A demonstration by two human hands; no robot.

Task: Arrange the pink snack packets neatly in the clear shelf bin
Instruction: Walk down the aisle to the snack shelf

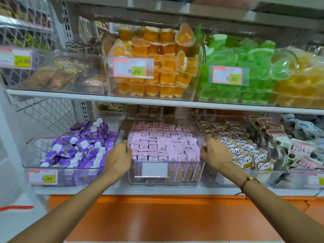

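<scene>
A clear plastic bin (185, 180) stands in the middle of the lower shelf, filled with several rows of small pink snack packets (163, 142) standing upright. A blank white label holder sits on its front wall. My left hand (119, 157) grips the bin's left front corner, fingers curled over the rim. My right hand (214, 152) grips the right front corner the same way. A bracelet circles my right wrist.
Purple pouches fill the bin (40, 165) to the left; white cartoon-print packets (245, 151) fill the one to the right. The upper shelf (57, 94) carries bins of orange (150, 67) and green jelly cups (236, 74). An orange ledge (157, 216) runs below.
</scene>
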